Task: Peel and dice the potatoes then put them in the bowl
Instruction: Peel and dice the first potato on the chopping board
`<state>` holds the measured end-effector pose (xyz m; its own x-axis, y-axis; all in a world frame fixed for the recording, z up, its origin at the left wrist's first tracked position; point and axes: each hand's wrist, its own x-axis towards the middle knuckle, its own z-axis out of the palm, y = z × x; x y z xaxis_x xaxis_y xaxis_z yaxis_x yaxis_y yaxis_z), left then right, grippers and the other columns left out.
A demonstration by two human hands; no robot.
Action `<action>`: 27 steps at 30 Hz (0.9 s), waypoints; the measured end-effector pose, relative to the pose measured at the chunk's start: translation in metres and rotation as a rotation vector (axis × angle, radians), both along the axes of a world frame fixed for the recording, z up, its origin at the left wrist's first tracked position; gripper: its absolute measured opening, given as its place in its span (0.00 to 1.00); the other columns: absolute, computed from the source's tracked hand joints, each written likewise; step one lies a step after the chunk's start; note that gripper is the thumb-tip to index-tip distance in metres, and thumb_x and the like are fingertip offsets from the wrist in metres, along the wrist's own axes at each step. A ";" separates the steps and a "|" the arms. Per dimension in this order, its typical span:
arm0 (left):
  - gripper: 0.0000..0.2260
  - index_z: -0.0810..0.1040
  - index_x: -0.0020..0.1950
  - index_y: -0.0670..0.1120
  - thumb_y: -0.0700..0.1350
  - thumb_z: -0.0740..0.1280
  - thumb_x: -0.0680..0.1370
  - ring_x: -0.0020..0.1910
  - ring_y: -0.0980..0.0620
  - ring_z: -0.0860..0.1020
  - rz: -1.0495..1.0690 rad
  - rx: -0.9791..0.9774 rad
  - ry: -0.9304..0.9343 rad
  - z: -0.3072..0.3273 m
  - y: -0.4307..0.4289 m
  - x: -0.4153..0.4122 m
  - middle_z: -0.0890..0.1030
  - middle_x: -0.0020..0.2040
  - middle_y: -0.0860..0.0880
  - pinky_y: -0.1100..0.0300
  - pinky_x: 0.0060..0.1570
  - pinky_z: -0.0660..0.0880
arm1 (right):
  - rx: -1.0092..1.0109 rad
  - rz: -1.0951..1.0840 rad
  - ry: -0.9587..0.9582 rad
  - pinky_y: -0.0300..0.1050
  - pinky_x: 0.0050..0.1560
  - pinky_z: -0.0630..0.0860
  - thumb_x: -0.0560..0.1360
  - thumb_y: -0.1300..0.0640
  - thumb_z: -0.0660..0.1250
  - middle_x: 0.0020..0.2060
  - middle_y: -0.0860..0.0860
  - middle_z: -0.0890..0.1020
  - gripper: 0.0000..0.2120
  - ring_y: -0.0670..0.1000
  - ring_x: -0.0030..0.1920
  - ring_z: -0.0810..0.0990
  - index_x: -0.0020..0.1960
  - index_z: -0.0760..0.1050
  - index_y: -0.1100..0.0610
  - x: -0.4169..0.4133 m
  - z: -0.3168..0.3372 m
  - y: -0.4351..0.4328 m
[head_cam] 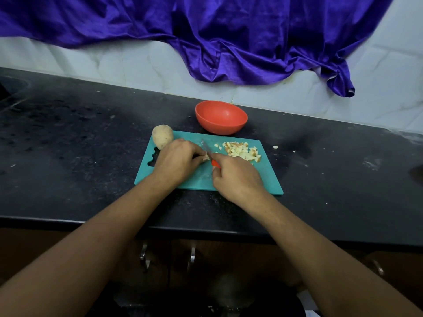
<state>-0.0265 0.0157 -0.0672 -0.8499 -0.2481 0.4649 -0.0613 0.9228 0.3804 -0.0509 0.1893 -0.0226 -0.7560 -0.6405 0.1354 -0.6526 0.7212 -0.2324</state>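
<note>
Dicing seems to be the step in hand. The left hand [176, 157] curls its fingers over a small pale potato piece [206, 157] on the teal cutting board [263, 179], and the right hand [235, 177] grips the red-handled knife [209, 154], its blade just beside those fingers. Fingertips should stay tucked back, with straight, even cuts. The diced pile [242, 152] lies right of the blade, pale with some brownish edges. A whole unpeeled potato [162, 136] sits at the board's far left corner. The red bowl [219, 126] behind shows no dice.
</note>
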 end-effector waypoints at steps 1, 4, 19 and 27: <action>0.10 0.86 0.57 0.54 0.52 0.73 0.78 0.54 0.52 0.81 -0.001 0.003 -0.002 0.000 0.000 0.000 0.86 0.53 0.56 0.50 0.56 0.78 | 0.028 0.006 0.022 0.51 0.49 0.75 0.84 0.51 0.57 0.54 0.52 0.82 0.22 0.56 0.54 0.80 0.77 0.68 0.45 0.000 -0.001 0.000; 0.09 0.86 0.57 0.55 0.52 0.73 0.78 0.53 0.53 0.81 0.001 0.009 -0.007 0.001 0.001 0.000 0.86 0.52 0.57 0.49 0.55 0.79 | 0.125 0.036 0.079 0.50 0.43 0.72 0.83 0.53 0.58 0.48 0.53 0.80 0.23 0.56 0.48 0.78 0.78 0.66 0.45 0.000 -0.003 0.000; 0.09 0.87 0.55 0.52 0.52 0.76 0.76 0.50 0.56 0.82 -0.025 0.130 0.036 0.002 0.000 0.004 0.86 0.52 0.55 0.52 0.54 0.80 | -0.137 0.002 -0.080 0.47 0.45 0.74 0.83 0.50 0.60 0.52 0.49 0.84 0.21 0.53 0.52 0.81 0.76 0.70 0.44 -0.001 0.000 0.011; 0.09 0.87 0.54 0.51 0.51 0.76 0.75 0.49 0.57 0.83 0.010 0.196 0.008 0.001 -0.002 0.003 0.87 0.49 0.55 0.54 0.56 0.80 | -0.048 0.015 0.006 0.50 0.48 0.76 0.84 0.50 0.58 0.54 0.52 0.83 0.21 0.55 0.54 0.81 0.77 0.68 0.44 0.004 -0.004 -0.001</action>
